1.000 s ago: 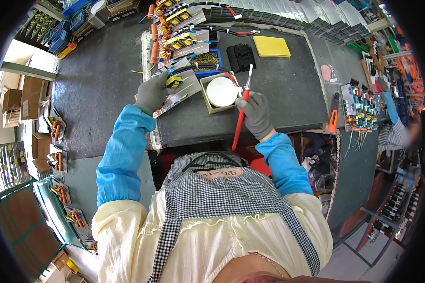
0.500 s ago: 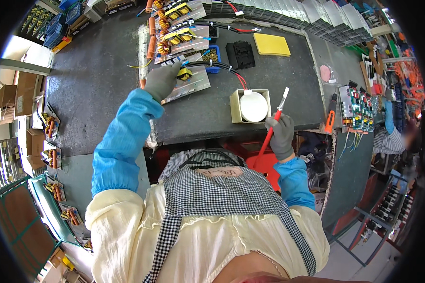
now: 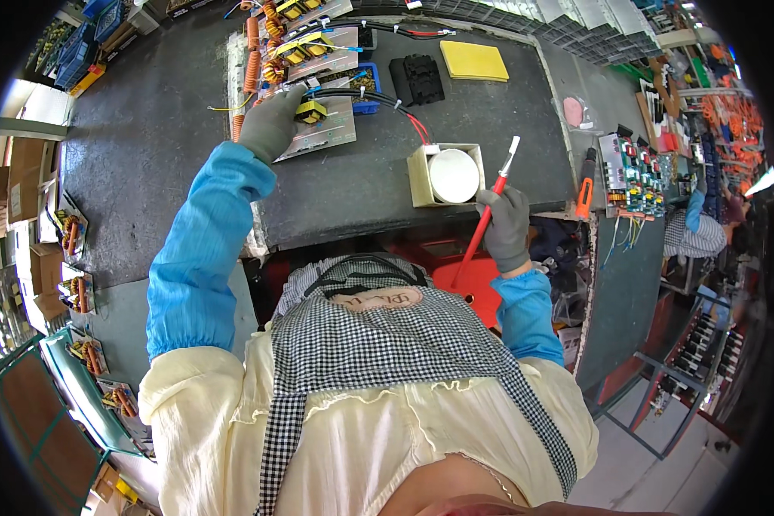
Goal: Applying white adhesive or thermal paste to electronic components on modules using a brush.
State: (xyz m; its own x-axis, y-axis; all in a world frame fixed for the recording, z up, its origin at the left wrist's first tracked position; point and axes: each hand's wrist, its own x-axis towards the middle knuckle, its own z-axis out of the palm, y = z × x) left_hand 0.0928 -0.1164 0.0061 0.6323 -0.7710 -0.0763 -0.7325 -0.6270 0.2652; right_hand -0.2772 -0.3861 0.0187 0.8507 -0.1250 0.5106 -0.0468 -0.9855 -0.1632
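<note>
My left hand point(image 3: 271, 127), in a grey glove, grips the left side of the nearest circuit board point(image 3: 340, 129), its fingers beside a yellow transformer point(image 3: 310, 112). The board slants on the dark bench, and part of it is hidden under the glove. A red-handled brush point(image 3: 482, 225) is held in my gloved right hand point(image 3: 509, 230), pale tip upward. Left of that hand stands a square cream box point(image 3: 420, 182) with a round white-topped container point(image 3: 454, 176) inside. Black cables ending in red wires point(image 3: 419, 129) run from the board toward the box.
More boards with orange coils point(image 3: 275, 70) line up beyond my left hand. A blue tray of small parts point(image 3: 365, 86), a black plastic block point(image 3: 417, 79) and a yellow pad point(image 3: 475, 61) lie farther back. An orange-handled tool point(image 3: 585, 196) rests at right near another board point(image 3: 632, 172).
The whole view has shifted, so the bench and things appear slightly farther left and up. Both hands keep nearly the same places relative to the board and the box.
</note>
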